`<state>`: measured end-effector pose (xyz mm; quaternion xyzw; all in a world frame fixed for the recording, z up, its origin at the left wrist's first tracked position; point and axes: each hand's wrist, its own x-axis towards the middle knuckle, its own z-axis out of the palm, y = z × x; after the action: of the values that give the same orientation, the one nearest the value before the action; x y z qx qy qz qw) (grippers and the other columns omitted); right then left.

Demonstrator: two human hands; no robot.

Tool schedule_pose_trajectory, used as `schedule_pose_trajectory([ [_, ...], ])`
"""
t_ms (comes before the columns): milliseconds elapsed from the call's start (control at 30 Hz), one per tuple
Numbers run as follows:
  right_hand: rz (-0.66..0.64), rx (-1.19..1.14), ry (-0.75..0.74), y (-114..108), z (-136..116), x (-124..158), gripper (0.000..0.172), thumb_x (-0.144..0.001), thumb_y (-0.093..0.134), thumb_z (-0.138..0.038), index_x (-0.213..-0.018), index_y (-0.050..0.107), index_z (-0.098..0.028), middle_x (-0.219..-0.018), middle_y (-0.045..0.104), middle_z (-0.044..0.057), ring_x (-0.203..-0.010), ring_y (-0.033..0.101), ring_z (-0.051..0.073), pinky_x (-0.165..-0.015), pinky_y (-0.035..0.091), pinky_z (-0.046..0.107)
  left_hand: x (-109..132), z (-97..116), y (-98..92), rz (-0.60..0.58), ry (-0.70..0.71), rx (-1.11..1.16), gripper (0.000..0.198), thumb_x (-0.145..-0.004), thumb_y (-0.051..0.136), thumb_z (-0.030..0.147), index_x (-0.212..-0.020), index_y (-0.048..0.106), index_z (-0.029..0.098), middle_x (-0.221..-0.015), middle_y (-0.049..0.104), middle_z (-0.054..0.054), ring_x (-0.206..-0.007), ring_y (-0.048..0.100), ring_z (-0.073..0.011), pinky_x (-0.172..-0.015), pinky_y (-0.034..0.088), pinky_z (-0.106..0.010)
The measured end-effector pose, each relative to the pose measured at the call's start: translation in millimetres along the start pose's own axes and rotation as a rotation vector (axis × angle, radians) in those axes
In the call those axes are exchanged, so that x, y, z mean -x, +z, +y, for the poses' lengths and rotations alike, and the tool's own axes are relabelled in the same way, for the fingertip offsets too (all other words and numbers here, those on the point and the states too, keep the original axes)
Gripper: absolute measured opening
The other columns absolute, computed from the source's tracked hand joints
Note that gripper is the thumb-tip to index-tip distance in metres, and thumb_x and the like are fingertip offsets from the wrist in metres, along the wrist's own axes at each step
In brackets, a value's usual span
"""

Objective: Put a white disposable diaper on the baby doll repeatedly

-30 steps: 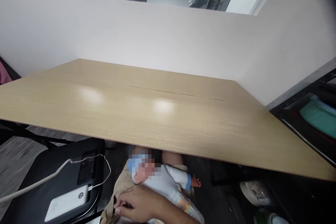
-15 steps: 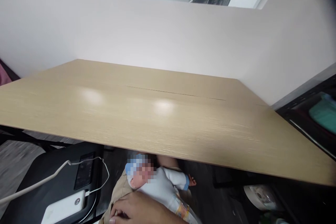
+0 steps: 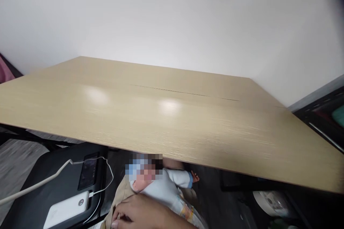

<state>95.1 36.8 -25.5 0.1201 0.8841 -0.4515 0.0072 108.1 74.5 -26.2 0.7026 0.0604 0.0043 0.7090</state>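
A baby doll (image 3: 168, 188) in a white top with blue cuffs lies on my lap, on tan trousers (image 3: 120, 197), under the table's front edge. Its blue cap is partly blurred, and one small hand (image 3: 195, 177) sticks out to the right. My right hand (image 3: 134, 210) comes in from the bottom and lies over the near side of the doll, palm down. Its fingers curl toward the thumb by the trousers; what they hold, if anything, is hidden. My left hand is out of view.
A wooden table (image 3: 150, 121) spans the view, against a white partition (image 3: 161, 25). At left a black chair (image 3: 51, 175) bears a white power bank (image 3: 67, 209), a cable (image 3: 51, 177) and a dark phone (image 3: 88, 171). A black rack (image 3: 322, 121) stands at right, a white round object (image 3: 268, 200) below.
The view has shifted slightly, so the table's back edge and the partition sit a little higher. My right hand and the doll stay in nearly the same place.
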Motion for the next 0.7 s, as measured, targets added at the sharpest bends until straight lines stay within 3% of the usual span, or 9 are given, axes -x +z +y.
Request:
schedule_pose_trajectory([
  [100, 0.012, 0.016, 0.024, -7, -6, 2, 0.027, -0.110, 0.065, -0.039, -0.123, 0.077, -0.019, -0.117, 0.082, 0.004, -0.100, 0.074, 0.016, -0.079, 0.049, 0.021, 19, -12, -37.1, -0.012, 0.017, -0.034, 0.061, -0.108, 0.031, 0.055, -0.074, 0.072, 0.025, -0.076, 0.056, -0.002, -0.073, 0.076, -0.0194, -0.052, 0.050, -0.026],
  [267, 0.060, 0.006, 0.021, -2, -1, 4, 0.023, -0.107, 0.067, -0.038, -0.118, 0.076, -0.020, -0.112, 0.082, 0.003, -0.095, 0.074, 0.016, -0.076, 0.048, 0.022, 59, -31, -70.9, -0.037, 0.007, -0.092, 0.053, -0.102, 0.036, 0.051, -0.066, 0.063, 0.023, -0.076, 0.055, -0.001, -0.068, 0.074, -0.0145, -0.054, 0.051, -0.021],
  [400, 0.095, -0.027, 0.003, 11, 12, 0, 0.023, -0.102, 0.072, -0.043, -0.112, 0.074, -0.022, -0.107, 0.082, 0.003, -0.093, 0.074, 0.019, -0.076, 0.048, 0.023, 107, -39, -92.3, -0.034, -0.040, -0.159, 0.050, -0.105, 0.036, 0.044, -0.064, 0.055, 0.022, -0.068, 0.047, 0.003, -0.058, 0.070, -0.0115, -0.048, 0.041, -0.018],
  [467, 0.106, -0.032, 0.001, 15, 17, -2, 0.025, -0.101, 0.073, -0.046, -0.109, 0.073, -0.023, -0.105, 0.082, 0.003, -0.092, 0.074, 0.019, -0.074, 0.047, 0.024, 128, -40, -101.4, -0.029, -0.055, -0.181, 0.049, -0.105, 0.040, 0.040, -0.060, 0.049, 0.022, -0.062, 0.040, 0.005, -0.046, 0.061, -0.0101, -0.043, 0.031, -0.016],
  [600, 0.127, -0.017, -0.010, 19, 20, -4, 0.028, -0.101, 0.072, -0.050, -0.100, 0.071, -0.022, -0.101, 0.081, 0.004, -0.091, 0.074, 0.021, -0.073, 0.046, 0.025, 155, -36, -109.2, -0.011, -0.053, -0.206, 0.056, -0.104, 0.033, 0.032, -0.050, 0.035, 0.019, -0.054, 0.022, 0.009, -0.027, 0.024, -0.0031, -0.040, 0.012, -0.012],
  [700, 0.131, -0.051, -0.039, 17, 19, -3, 0.026, -0.103, 0.068, -0.046, -0.094, 0.070, -0.022, -0.096, 0.080, 0.002, -0.090, 0.072, 0.019, -0.075, 0.047, 0.024, 164, -30, -107.5, 0.030, -0.038, -0.206, 0.057, -0.106, 0.024, 0.028, -0.049, 0.030, 0.019, -0.054, 0.018, 0.010, -0.028, 0.027, -0.0033, -0.039, 0.014, -0.010],
])
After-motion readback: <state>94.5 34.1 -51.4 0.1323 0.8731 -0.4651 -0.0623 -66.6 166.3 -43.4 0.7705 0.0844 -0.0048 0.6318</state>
